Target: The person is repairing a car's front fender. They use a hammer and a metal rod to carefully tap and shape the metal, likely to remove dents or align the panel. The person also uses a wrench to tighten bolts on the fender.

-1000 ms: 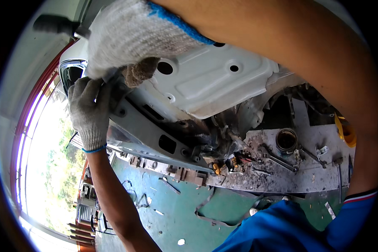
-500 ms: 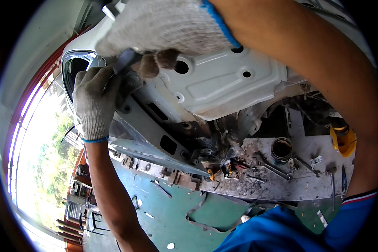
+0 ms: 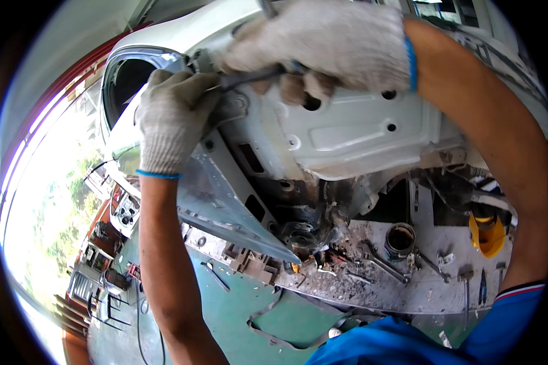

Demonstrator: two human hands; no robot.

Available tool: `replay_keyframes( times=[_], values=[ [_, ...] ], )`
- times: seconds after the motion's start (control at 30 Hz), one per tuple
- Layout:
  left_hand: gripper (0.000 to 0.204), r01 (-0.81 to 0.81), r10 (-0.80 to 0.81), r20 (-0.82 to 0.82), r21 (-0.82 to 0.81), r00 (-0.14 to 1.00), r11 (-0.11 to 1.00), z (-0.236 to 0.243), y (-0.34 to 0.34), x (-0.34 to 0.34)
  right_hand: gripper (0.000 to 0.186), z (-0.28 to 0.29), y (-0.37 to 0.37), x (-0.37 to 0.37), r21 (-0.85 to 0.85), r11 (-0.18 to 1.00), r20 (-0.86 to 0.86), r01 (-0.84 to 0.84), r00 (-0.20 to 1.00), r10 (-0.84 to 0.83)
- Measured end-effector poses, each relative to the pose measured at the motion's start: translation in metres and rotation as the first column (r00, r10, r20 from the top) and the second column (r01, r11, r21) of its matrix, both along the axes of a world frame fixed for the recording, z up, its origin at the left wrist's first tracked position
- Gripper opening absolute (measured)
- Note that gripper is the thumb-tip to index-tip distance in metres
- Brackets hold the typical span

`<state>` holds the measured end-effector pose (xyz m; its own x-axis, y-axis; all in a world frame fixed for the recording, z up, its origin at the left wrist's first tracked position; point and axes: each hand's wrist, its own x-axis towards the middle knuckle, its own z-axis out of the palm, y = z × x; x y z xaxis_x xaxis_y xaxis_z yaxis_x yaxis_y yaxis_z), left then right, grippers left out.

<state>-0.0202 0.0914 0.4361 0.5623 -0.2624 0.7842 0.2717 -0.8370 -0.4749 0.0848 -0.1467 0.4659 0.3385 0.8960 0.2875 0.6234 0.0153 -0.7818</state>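
Reaching forward with the left arm (image 3: 169, 261) nearly straight and the gloved left hand (image 3: 176, 115) curled; bending the right arm (image 3: 487, 103) in from the side, with the gloved right hand (image 3: 329, 45) clenched.

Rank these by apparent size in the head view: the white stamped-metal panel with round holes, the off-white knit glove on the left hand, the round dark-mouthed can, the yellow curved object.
1. White metal panel
2. Left knit glove
3. Round can and yellow object: too close in apparent size to rank.
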Motion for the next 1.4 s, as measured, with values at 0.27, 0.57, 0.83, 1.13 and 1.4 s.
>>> replay_keyframes(
  times=[0.27, 0.57, 0.83, 1.13, 1.4],
  values=[
    [0.024, -0.033, 0.033, -0.005, -0.052, 0.999, 0.998, 0.003, -0.006, 0.001, 0.024, -0.024, 0.006, 0.016, 0.269, 0.96, 0.96, 0.071, -0.102, -0.262],
    [0.023, 0.022, -0.024, -0.043, -0.057, 0.999, 0.998, 0.005, -0.007, 0.006, 0.022, -0.002, -0.013, 0.024, 0.023, 0.975, 0.312, -0.222, 0.928, 0.204],
    [0.023, -0.018, 0.018, -0.056, -0.013, 0.998, 1.0, 0.005, 0.0, 0.0, 0.022, -0.011, -0.002, 0.018, 0.078, 0.982, 0.128, -0.171, 0.979, 0.16],
    [0.023, 0.085, -0.086, -0.015, -0.038, 0.996, 0.996, 0.004, 0.0, 0.002, 0.028, -0.03, 0.022, 0.036, 0.33, 0.91, 0.943, -0.25, 0.044, -0.33],
    [0.024, 0.067, -0.069, -0.032, -0.064, 0.997, 0.996, 0.002, 0.005, 0.001, 0.03, -0.013, 0.008, -0.002, 0.123, 0.99, 0.132, 0.073, 0.987, -0.089]
  ],
)
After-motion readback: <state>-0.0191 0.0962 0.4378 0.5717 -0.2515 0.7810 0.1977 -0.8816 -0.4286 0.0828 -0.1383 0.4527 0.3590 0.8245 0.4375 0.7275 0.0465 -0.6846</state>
